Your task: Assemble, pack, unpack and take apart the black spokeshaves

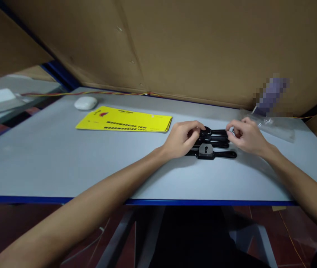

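Observation:
Several black spokeshave tools (213,138) lie side by side on the grey table (63,160). The nearest one (207,152) shows a silver blade plate in its middle. My left hand (182,138) is curled round the left handles of the tools. My right hand (246,136) pinches the right handle ends with thumb and fingers. Both forearms reach in from the bottom of the view.
Yellow printed cards (125,120) lie to the left of the tools, with a white oval object (85,103) beyond them. Clear plastic bags (272,124) lie at the back right. Cardboard walls (189,48) close off the back. The table's blue front edge (175,202) runs near me.

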`<state>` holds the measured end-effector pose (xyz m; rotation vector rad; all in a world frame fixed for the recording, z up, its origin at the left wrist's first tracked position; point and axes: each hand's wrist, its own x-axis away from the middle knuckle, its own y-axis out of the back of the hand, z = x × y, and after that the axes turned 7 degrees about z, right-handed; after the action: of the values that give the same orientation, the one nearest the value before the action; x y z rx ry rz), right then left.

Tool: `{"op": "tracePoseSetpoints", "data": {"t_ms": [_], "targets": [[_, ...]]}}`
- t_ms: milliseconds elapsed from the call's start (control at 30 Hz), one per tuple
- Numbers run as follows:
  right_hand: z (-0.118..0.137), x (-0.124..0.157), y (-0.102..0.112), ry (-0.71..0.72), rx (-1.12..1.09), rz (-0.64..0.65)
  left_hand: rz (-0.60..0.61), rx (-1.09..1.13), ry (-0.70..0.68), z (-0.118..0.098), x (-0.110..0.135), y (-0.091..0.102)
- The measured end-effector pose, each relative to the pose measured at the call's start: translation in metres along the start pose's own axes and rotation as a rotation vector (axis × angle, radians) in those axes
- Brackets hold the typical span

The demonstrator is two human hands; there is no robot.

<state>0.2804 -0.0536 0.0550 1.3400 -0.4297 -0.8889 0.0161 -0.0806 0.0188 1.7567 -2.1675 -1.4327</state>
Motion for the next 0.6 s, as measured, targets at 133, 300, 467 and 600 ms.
{"op": "tracePoseSetpoints", "data": {"t_ms": [133,300,467,600], "targets": [[-0.026,0.015,0.006,-0.013,-0.023,0.12,0.046,0.02,0.091,0.008,-0.009,0.008],[-0.03,0.028,0.028,-0.06,0.055,0.303,0.171,0.029,0.16,0.023,-0.012,0.023],[-0.022,0.036,0.039,-0.134,0.078,0.458,0.143,-0.088,0.08,0.026,0.012,0.033],[-0.022,0.039,0.033,-0.116,0.018,0.545,0.183,-0.23,-0.262,0.018,0.022,0.025]]}}
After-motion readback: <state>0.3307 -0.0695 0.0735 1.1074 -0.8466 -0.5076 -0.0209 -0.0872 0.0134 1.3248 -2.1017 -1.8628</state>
